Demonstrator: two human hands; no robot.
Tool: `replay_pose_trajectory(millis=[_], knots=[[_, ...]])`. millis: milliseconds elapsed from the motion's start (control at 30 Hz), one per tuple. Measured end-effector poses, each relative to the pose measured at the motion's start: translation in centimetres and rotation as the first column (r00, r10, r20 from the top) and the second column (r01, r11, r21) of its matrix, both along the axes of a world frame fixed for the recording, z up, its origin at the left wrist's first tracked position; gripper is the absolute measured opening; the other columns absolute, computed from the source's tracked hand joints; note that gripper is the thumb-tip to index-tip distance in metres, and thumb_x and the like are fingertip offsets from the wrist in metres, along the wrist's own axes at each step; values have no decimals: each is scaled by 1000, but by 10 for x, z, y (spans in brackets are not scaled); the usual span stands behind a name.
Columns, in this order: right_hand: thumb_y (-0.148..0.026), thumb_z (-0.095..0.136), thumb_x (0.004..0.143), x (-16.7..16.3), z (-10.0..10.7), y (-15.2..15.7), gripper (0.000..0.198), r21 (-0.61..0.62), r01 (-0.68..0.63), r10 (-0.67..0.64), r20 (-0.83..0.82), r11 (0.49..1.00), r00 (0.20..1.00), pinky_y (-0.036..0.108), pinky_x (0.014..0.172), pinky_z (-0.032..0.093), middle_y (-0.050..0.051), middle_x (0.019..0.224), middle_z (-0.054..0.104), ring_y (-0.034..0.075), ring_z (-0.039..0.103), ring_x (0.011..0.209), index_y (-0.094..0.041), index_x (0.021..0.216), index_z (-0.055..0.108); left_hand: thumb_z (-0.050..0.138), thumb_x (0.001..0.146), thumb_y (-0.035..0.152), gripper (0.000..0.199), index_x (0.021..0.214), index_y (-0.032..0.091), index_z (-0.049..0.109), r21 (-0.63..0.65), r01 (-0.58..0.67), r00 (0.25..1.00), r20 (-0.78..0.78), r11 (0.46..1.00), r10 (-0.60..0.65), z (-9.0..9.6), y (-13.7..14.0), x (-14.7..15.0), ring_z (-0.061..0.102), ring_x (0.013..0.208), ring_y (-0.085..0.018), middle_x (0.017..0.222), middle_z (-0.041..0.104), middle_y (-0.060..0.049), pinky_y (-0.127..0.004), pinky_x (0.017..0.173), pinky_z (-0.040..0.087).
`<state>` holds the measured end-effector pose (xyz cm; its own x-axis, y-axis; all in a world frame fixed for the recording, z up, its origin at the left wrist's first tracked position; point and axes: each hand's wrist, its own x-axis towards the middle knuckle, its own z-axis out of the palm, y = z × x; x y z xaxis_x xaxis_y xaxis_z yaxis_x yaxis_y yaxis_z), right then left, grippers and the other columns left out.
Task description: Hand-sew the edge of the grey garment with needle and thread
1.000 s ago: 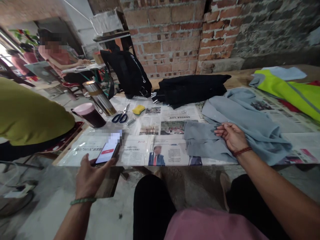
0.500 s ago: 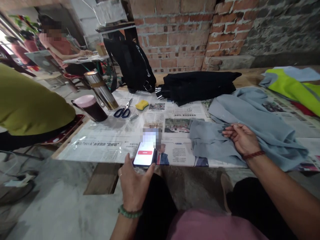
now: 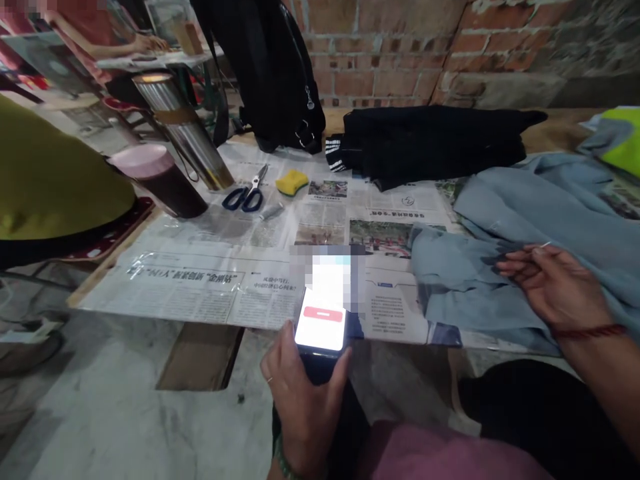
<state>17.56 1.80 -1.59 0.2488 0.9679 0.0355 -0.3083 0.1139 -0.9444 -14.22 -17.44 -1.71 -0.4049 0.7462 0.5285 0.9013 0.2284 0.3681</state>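
Observation:
My left hand grips a phone by its lower edges, with the thumb on one side and the fingers on the other. Its lit screen shows a red button, and the upper part is blurred out. Over the grey cloth, my right hand is pinched, with a thin pale needle-like thing showing at the thumb and forefinger. The fingertips meet a darker bit of the cloth; whether they grip it too, I cannot tell.
On the newspaper-covered table are scissors, a yellow sponge, a steel flask and a pink-lidded cup. Behind are a black bag and folded black clothing. A person in olive sits at left.
My view has tilted down and come closer to the table. My left hand, with the phone, appears farther right and lower in view. The right hand keeps its pinch over the grey cloth.

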Motion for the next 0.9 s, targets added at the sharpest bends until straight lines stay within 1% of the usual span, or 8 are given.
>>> replay_pose_trajectory(millis=[167,267,333,467,600,667,767,900], knots=[[-12,60,64,-4,5,-1,4,-21,37,-36,24,999,999,27,43,53,2,58,64,17,63,48,-15,66,58,67,64,47,85,132,15,27,11,4,999,43,1000,-5,-5,0,-2,49,100,-30,109,52,-16,-45,84,39],[-11,59,66,-6,7,-1,3,-16,58,-57,25,998,998,28,45,54,3,58,63,17,62,48,-15,66,57,69,61,49,82,128,17,34,-21,-6,997,80,1000,7,-6,2,-4,49,98,-31,107,54,-15,-45,83,39],[-11,58,67,-7,7,0,4,-14,70,-70,19,997,997,28,45,54,3,58,62,17,62,48,-14,65,57,69,60,51,79,124,17,38,-36,-10,995,95,999,13,-5,4,-5,50,96,-31,104,55,-14,-45,81,40],[-8,53,69,-7,7,0,7,-19,83,-82,19,996,996,28,45,54,3,59,61,16,61,48,-14,65,55,69,60,50,75,120,16,41,-36,-20,994,110,999,24,-4,5,-5,52,94,-31,101,56,-14,-47,81,39],[-5,48,71,-8,9,-1,12,-58,119,-116,57,991,992,27,45,53,4,60,61,16,61,49,-13,65,54,70,59,49,70,116,17,44,-55,-4,988,151,998,12,-4,5,-4,52,95,-31,101,57,-13,-47,81,40],[-5,47,70,-9,10,-1,13,-66,133,-128,77,989,989,27,44,52,3,59,61,16,61,48,-13,63,54,70,59,48,67,113,17,46,-46,3,987,163,999,4,-4,5,-4,52,97,-31,101,57,-13,-46,82,40],[-6,48,70,-10,11,-2,13,-52,118,-114,69,992,991,27,43,52,2,56,59,16,61,47,-14,61,54,69,59,47,64,111,17,47,-15,9,986,167,1000,-7,-6,4,-5,51,98,-31,102,56,-13,-46,83,40],[-8,54,69,-9,10,-2,10,-49,105,-103,46,993,994,28,45,52,2,58,60,15,61,49,-15,61,55,70,59,46,68,115,18,43,34,13,989,145,999,-18,-8,4,-4,52,98,-31,103,55,-13,-47,84,40]])
